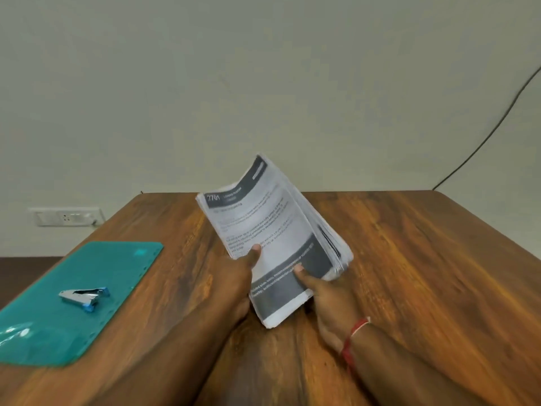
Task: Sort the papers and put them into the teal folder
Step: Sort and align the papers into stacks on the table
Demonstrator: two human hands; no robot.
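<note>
Teal folder [123, 268], in the head view, lies flat at the left of the table [409, 259] with a small stapler [85, 295] on it, seemingly unfilled. Over the table's middle, the left hand [234, 276] and right hand [325, 300] both pinch the tilted stack of papers [272, 230], thumbs on top; sorting and filing likely remain.

Red thread bracelet [353, 336], right wrist

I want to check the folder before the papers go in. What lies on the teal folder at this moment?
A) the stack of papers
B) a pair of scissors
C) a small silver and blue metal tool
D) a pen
C: a small silver and blue metal tool rests on the teal folder, while the left hand and the right hand hold the stack of papers apart from it.
</note>
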